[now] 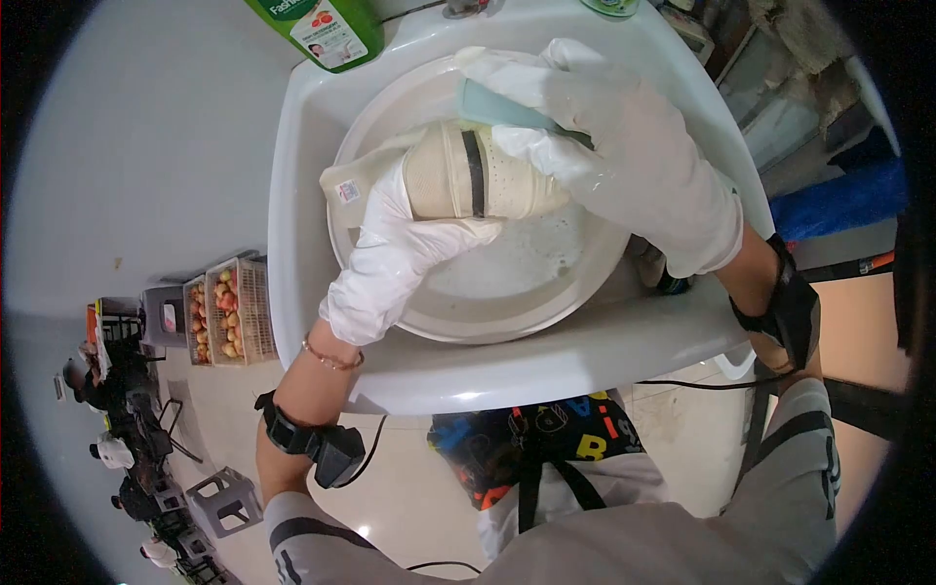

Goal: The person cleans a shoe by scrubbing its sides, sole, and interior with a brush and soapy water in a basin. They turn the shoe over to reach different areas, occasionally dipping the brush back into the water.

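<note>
My left hand (405,239), in a white glove, is closed round a cream fabric piece (439,175) shaped like a cap. It has a dark stripe across it, a dotted area beside the stripe and a flap with a small printed label at its left end. Also gloved, my right hand (609,132) grips a pale teal brush-like block (502,105) against the upper side of the cream piece. The block's underside is hidden. Both hands are over a round white basin (468,333) holding cloudy, sudsy water.
The basin sits in a white sink (526,375). A green bottle (327,34) stands on the sink's upper left rim. Crates of onion-like produce (229,312) and a grey stool (224,502) are on the floor at left, with several people farther off. Blue cloth (838,205) hangs at right.
</note>
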{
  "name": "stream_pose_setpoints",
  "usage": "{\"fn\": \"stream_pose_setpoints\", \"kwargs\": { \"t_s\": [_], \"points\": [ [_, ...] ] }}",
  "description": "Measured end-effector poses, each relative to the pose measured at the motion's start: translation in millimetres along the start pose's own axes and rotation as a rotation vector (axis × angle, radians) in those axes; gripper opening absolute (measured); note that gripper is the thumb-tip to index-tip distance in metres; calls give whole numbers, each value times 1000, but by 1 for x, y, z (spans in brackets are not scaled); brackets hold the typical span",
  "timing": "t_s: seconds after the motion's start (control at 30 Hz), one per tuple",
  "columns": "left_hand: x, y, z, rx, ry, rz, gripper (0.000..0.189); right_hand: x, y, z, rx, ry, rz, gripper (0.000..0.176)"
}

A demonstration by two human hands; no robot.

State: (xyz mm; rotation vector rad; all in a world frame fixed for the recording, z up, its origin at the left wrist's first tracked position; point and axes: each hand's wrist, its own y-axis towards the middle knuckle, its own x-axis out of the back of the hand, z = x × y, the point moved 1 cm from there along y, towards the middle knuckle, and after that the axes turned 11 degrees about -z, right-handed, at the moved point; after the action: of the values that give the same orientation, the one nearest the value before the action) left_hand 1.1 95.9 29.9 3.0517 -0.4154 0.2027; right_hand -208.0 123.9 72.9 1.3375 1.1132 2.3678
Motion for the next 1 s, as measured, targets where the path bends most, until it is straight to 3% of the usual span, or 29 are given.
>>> {"fn": "stream_pose_setpoints", "kwargs": {
  "t_s": [0.23, 0.37, 0.63, 0.83, 0.93, 1.0],
  "points": [
    [6, 4, 7, -134, 130, 49, 69, -5, -5, -2, 91, -42, -77, 42],
    [4, 3, 7, -90, 95, 33, 68, -5, -4, 1, -30, 50, -52, 43],
    [1, -1, -1, -77, -7, 34, 55, -9, -4, -6, 36, 58, -105, 42],
    [-2, -7, -12, 77, -95, -20, 45, -13, -4, -14, -37, 64, -91, 34],
    [1, -3, -7, 9, -77, -18, 40, -18, -2, -25, -33, 10, -169, 33],
    [0, -3, -7, 16, -126, -30, 38, -17, -1, -29, -141, 95, -147, 33]
  ]
}}
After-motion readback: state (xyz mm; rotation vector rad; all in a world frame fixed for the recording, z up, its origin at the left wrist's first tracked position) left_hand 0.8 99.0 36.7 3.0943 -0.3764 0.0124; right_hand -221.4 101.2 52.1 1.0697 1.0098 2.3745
